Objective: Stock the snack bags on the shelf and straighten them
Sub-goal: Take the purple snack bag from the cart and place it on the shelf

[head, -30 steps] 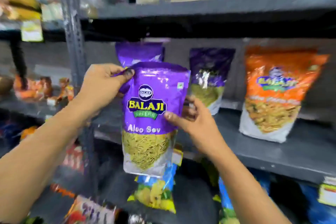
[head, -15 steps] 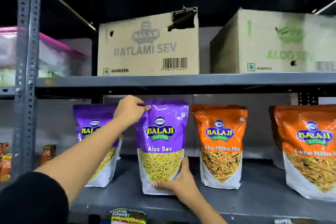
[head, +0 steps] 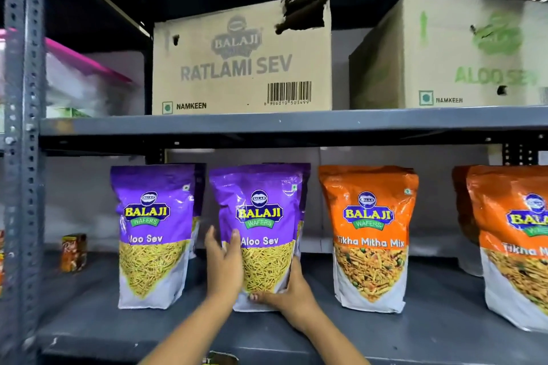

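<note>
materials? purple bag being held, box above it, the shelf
Purple bag: looks like glossy plastic film; shiny creases, clear window showing the snack.
Box: brown corrugated cardboard, matte; torn ragged top corner.
Shelf: probably grey painted metal; thin flat edge, perforated upright, small chips.

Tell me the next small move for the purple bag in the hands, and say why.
Probably nudge the middle Aloo Sev bag slightly back and square it, then let go. It already stands upright on the shelf between the left Aloo Sev bag and the Tikha Mitha Mix bag, with the left hand and right hand at its lower part.
</note>
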### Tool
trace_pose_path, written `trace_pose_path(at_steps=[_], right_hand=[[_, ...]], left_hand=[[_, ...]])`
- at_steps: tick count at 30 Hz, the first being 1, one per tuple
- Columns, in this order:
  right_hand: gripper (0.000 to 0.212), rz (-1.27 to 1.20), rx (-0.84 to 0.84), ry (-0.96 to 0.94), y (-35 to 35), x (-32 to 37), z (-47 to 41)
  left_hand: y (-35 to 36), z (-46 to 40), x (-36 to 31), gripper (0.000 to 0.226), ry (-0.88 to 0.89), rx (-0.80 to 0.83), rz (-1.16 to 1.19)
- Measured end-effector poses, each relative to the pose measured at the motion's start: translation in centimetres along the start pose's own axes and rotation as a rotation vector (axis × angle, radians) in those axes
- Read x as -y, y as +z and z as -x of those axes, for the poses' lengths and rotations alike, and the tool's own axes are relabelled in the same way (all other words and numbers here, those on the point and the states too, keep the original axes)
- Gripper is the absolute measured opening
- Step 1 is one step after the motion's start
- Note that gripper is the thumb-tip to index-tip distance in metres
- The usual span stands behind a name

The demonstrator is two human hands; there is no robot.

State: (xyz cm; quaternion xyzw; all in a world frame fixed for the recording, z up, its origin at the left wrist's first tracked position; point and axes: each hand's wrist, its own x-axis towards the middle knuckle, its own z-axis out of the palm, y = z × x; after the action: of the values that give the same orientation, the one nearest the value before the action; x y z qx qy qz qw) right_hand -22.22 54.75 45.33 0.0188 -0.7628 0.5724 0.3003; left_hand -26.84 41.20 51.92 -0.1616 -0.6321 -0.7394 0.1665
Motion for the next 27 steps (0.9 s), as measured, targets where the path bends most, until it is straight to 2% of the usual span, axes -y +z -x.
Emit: trace_pose_path(at_steps=[2,5,11,14,18,21,25,27], right_hand=[[0.094,0.010,0.006,0.000,0.1,-0.3,0.0],[0.090,0.017,0.014,0.017,0.1,-0.5,-0.1],[0.095,0.024,0.032,0.028,0.1,-0.4,0.1],[0.093,0.021,0.034,0.047,0.0,0.0,0.4],[0.089,-0.016,-0.001,0.083,-0.4,0.2,0.5],[0.091,-0.067,-0.044,0.120,-0.8,0.1,0.5],[0.088,-0.126,-0.089,0.161,-1.3,0.0,0.6],[0.089,-0.163,-0.112,0.179,-1.6,-0.2,0.6]], left_hand=[[-0.1,1.9,3.0,0.044,-0.131,0.027,0.013],[-0.3,2.2,5.1,0.024,-0.164,0.033,0.034],[-0.5,2.1,5.3,0.030,-0.195,0.038,0.013],[-0.6,2.3,4.8,0.024,-0.208,0.079,0.014],[-0.7,2.1,5.4,0.048,-0.248,0.179,-0.026],[-0.7,2.2,5.3,0.055,-0.256,0.255,-0.070],[-0.7,2.2,5.2,0.089,-0.246,0.395,-0.096],[-0.6,2.3,5.1,0.082,-0.240,0.452,-0.131]])
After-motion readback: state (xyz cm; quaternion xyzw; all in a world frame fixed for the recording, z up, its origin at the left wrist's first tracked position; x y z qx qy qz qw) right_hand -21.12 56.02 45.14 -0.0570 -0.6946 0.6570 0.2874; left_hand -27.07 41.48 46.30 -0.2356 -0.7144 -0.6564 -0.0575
